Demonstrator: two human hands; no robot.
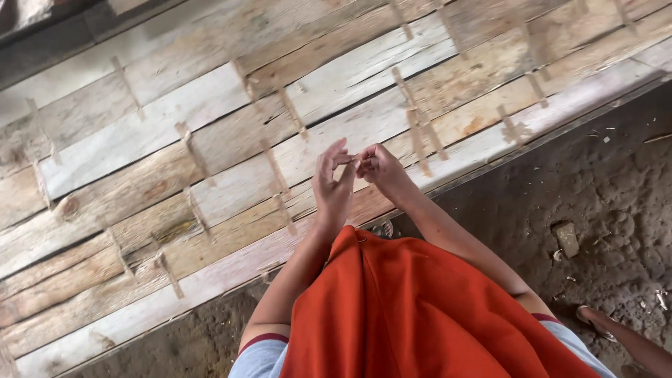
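My left hand (331, 183) and my right hand (380, 170) meet in front of a wall of weathered wooden planks (210, 105). Between their fingertips is a small thin pale strip (348, 159), possibly a sliver of wood or bamboo. My right hand pinches one end of it. My left hand has its fingers stretched upward and touches the other end with thumb and fingertips. An orange cloth (420, 308) covers my front below the arms.
Several short thin strips (418, 136) are fixed across the seams between the planks. Below the planks lies a dark dirt floor (560, 189) with a small stone (566, 238) and scattered chips. A sandalled foot (595, 322) shows at the lower right.
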